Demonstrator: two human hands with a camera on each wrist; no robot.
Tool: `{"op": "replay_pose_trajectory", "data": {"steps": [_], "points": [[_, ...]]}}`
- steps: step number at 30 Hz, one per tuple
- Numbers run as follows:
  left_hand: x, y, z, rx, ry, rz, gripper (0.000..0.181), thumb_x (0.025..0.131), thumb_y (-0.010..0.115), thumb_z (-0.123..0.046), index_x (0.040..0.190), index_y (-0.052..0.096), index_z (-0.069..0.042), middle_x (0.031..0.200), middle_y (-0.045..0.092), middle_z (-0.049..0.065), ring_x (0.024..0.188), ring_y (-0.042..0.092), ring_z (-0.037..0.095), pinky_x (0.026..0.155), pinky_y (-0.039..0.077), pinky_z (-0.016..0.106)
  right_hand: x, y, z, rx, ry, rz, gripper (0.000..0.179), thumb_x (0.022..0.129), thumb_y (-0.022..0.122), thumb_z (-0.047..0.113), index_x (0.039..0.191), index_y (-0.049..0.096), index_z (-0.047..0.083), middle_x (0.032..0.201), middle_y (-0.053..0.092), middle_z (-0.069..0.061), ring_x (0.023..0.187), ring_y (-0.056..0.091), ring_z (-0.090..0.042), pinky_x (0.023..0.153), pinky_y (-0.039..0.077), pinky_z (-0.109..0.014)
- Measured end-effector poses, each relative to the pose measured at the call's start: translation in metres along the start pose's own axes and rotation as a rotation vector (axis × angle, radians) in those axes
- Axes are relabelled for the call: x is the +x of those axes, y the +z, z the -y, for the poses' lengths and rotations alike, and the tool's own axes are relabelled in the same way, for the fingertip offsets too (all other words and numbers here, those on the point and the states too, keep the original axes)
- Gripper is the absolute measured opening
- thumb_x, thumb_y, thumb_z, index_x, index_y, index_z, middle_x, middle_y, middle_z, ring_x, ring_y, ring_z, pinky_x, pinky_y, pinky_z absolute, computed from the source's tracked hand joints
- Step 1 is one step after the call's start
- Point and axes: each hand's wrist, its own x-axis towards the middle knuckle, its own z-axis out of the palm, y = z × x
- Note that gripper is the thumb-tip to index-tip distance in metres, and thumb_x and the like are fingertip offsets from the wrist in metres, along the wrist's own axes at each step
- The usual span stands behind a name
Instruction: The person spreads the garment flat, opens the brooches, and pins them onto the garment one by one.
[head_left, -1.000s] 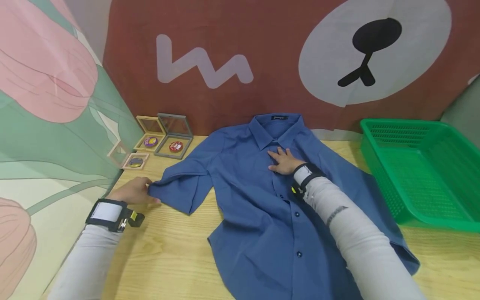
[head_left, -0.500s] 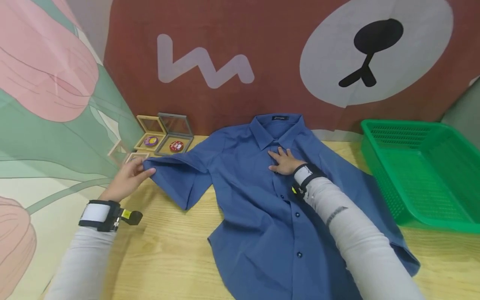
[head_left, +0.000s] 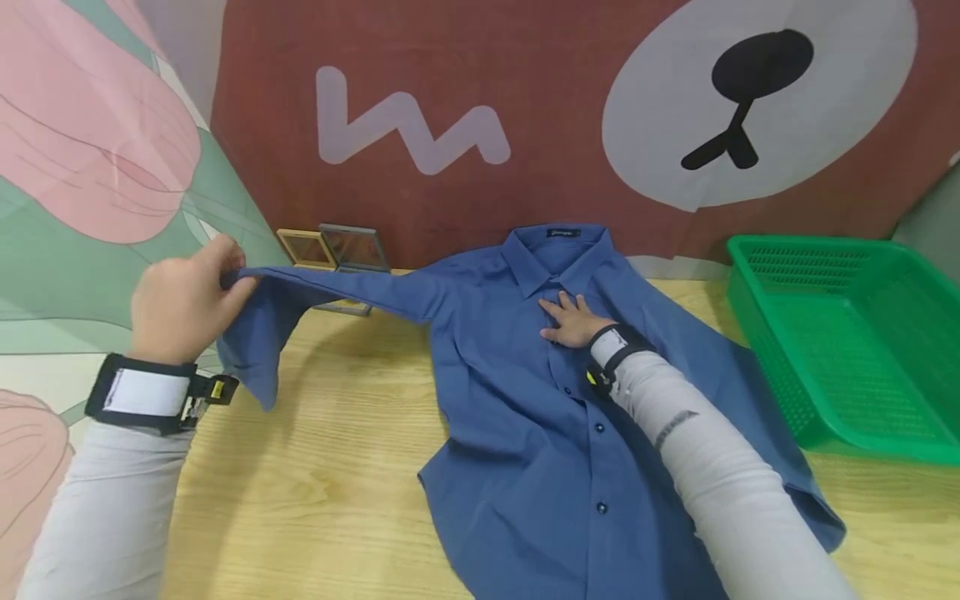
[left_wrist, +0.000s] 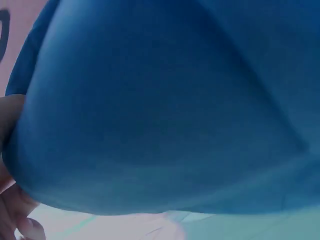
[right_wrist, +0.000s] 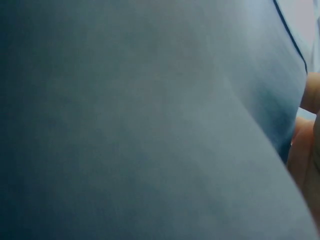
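Note:
A blue short-sleeved shirt (head_left: 517,450) lies front up on the wooden table, its collar toward the back wall. My left hand (head_left: 183,300) pinches the cuff of the left-hand sleeve (head_left: 330,282), which is stretched out and raised above the table, with loose cloth hanging below the fingers. In the left wrist view the sleeve cloth (left_wrist: 150,110) fills most of the picture, fingers at its left edge. My right hand (head_left: 573,321) rests with spread fingers on the chest, just below the collar. Shirt cloth (right_wrist: 150,125) covers nearly all of the right wrist view.
A green plastic basket (head_left: 825,425) stands at the right beside the other sleeve. Small framed cases (head_left: 355,246) with raised lids sit at the back left, partly hidden behind the raised sleeve. A brown printed sheet (head_left: 555,108) backs the table (head_left: 337,467).
My left hand has lifted the sleeve cuff off the table, up and to the left, pulling the sleeve straight. The right hand has stayed on the chest.

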Motion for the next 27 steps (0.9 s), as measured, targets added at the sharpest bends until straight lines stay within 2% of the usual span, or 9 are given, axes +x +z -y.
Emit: {"op": "replay_pose_trajectory", "data": {"steps": [2,3,5,9,11,17,21,24,27], "points": [[-0.007,0.0,-0.003,0.05,0.047,0.005,0.023,0.08,0.077,-0.013,0.083,0.055,-0.008,0.052,0.057,0.014,0.04,0.048,0.032,0.039,0.028,0.044,-0.001,-0.001,0.001,-0.001,-0.002,-0.003,0.068,0.107,0.04,0.037,0.16,0.008,0.009,0.163,-0.01,-0.03,0.147,-0.015,-0.054,0.119,0.002,-0.069],[-0.011,0.001,-0.005,0.065,0.072,0.035,0.025,0.079,0.078,-0.016,0.081,0.054,-0.009,0.048,0.052,0.01,0.039,0.046,0.029,0.039,0.027,0.043,-0.001,-0.001,0.001,-0.001,-0.003,-0.004,0.068,0.107,0.04,0.037,0.16,0.009,0.008,0.163,-0.01,-0.03,0.147,-0.015,-0.055,0.119,0.002,-0.069],[-0.022,0.008,-0.011,0.066,0.103,0.172,0.028,0.08,0.079,-0.026,0.077,0.054,-0.012,0.047,0.05,0.002,0.041,0.047,0.023,0.039,0.028,0.04,-0.001,-0.001,0.001,-0.005,0.0,-0.006,0.068,0.107,0.04,0.037,0.16,0.009,0.009,0.163,-0.01,-0.03,0.147,-0.014,-0.054,0.119,0.002,-0.069],[-0.041,0.026,-0.031,-0.025,0.105,0.53,0.03,0.084,0.076,-0.042,0.076,0.061,-0.018,0.056,0.055,-0.009,0.049,0.048,0.008,0.043,0.036,0.03,-0.001,-0.001,-0.002,-0.006,-0.01,-0.012,0.068,0.107,0.04,0.038,0.16,0.01,0.008,0.163,-0.007,-0.031,0.147,-0.013,-0.056,0.118,0.003,-0.069],[-0.048,0.034,-0.044,-0.065,0.109,0.61,0.028,0.087,0.074,-0.041,0.076,0.062,-0.017,0.06,0.056,-0.009,0.052,0.048,0.007,0.045,0.038,0.028,-0.005,-0.002,-0.003,0.001,-0.027,-0.021,0.068,0.107,0.04,0.038,0.16,0.011,0.007,0.162,-0.005,-0.033,0.145,-0.012,-0.06,0.118,0.002,-0.07],[-0.065,0.065,-0.102,-0.168,0.235,0.578,0.022,0.088,0.075,-0.033,0.072,0.065,-0.022,0.067,0.059,-0.01,0.068,0.051,0.014,0.053,0.043,0.029,-0.05,-0.016,-0.011,-0.015,-0.052,-0.088,0.067,0.105,0.048,0.034,0.158,0.02,0.004,0.161,0.003,-0.034,0.142,-0.003,-0.065,0.113,0.006,-0.076],[-0.078,0.082,-0.143,-0.247,0.398,0.572,0.022,0.089,0.074,-0.035,0.072,0.063,-0.025,0.072,0.057,-0.013,0.074,0.049,0.012,0.055,0.04,0.024,-0.093,-0.017,-0.018,-0.079,-0.052,-0.144,0.064,0.103,0.053,0.03,0.155,0.029,0.0,0.159,0.017,-0.036,0.143,0.017,-0.06,0.114,0.018,-0.071],[-0.076,0.089,-0.168,-0.304,0.524,0.467,0.024,0.09,0.071,-0.027,0.073,0.055,-0.023,0.073,0.05,-0.011,0.074,0.047,0.01,0.057,0.039,0.021,-0.128,-0.009,-0.025,-0.108,-0.037,-0.176,0.061,0.102,0.055,0.028,0.151,0.036,-0.002,0.154,0.03,-0.036,0.14,0.031,-0.056,0.112,0.03,-0.067],[-0.063,0.097,-0.185,-0.403,0.559,0.386,0.024,0.088,0.064,-0.015,0.073,0.046,-0.019,0.073,0.042,-0.008,0.074,0.043,0.011,0.061,0.037,0.022,-0.161,0.006,-0.034,-0.118,0.005,-0.186,0.058,0.1,0.058,0.027,0.147,0.043,-0.004,0.147,0.039,-0.037,0.132,0.041,-0.056,0.105,0.039,-0.066]]}}
